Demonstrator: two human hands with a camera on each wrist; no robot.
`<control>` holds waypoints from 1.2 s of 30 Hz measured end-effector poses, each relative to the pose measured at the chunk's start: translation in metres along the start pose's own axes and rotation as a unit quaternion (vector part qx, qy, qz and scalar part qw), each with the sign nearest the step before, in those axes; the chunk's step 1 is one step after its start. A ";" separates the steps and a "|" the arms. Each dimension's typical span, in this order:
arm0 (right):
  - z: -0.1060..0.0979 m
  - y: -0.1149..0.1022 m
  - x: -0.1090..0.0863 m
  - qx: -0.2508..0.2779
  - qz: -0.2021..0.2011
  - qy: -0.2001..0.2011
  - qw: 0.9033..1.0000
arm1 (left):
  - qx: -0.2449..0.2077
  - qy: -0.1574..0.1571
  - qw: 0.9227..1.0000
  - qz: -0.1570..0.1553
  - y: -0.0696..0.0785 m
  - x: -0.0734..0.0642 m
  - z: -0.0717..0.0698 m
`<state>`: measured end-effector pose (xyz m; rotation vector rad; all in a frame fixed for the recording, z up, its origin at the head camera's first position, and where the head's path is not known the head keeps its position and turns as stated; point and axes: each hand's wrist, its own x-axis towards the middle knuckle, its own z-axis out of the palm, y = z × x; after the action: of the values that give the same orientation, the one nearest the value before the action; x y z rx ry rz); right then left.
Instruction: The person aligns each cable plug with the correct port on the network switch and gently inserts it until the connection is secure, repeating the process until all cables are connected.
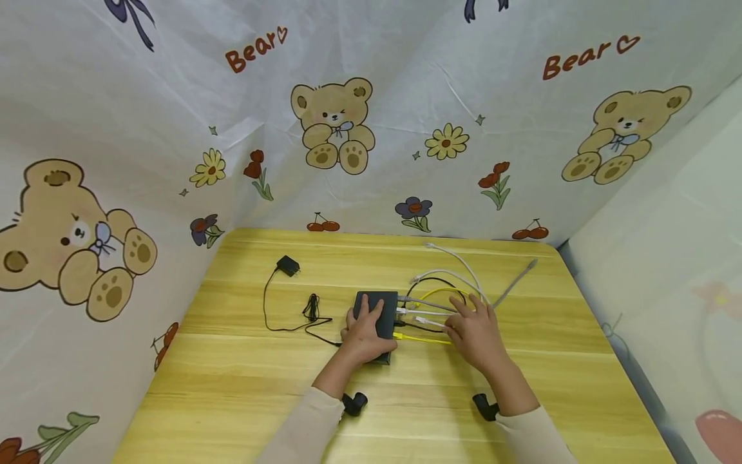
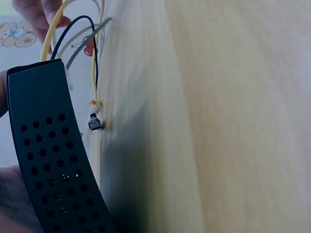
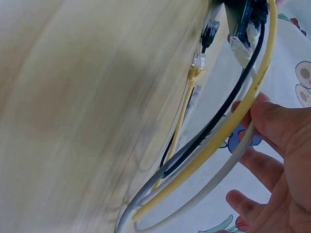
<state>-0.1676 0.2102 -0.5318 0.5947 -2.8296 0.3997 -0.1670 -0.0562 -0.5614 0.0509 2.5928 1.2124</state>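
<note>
My left hand [image 1: 364, 340] grips a dark network switch [image 1: 388, 322], fingers spread over its top. In the left wrist view, rows of round vent holes mark the switch's side [image 2: 41, 92]. Thumb and fingertips of my right hand [image 1: 480, 335] pinch a white network cable [image 1: 436, 324] just behind its plug. That white plug [image 3: 240, 51] is close to the port side in the right wrist view. Grey, white, black and yellow cables run from the switch's right side; the yellow cable [image 3: 233, 121] bows past my right fingertips.
A black power adapter [image 1: 288, 265] lies at the back left, its bundled cord [image 1: 313, 308] leading toward the switch. Loose cable ends spread at the back right, including a grey cable [image 1: 516, 282] and a white plug [image 1: 429, 245]. A patterned cloth hangs behind the wooden table [image 1: 243, 386].
</note>
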 end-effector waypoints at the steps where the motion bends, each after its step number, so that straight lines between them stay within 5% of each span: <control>1: 0.000 -0.001 -0.002 -0.001 -0.002 0.004 1.000 | -0.004 0.002 1.000 0.002 0.000 -0.001 0.000; 15: -0.005 -0.010 -0.024 0.038 -0.049 0.097 0.993 | -0.014 -0.002 1.000 0.003 0.002 -0.002 -0.004; 36: -0.003 -0.014 -0.034 0.075 -0.096 0.067 0.990 | -0.018 0.003 1.000 0.010 0.000 -0.003 -0.002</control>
<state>-0.1305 0.2107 -0.5352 0.8303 -2.6021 0.5949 -0.1649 -0.0588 -0.5595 0.0663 2.5809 1.2682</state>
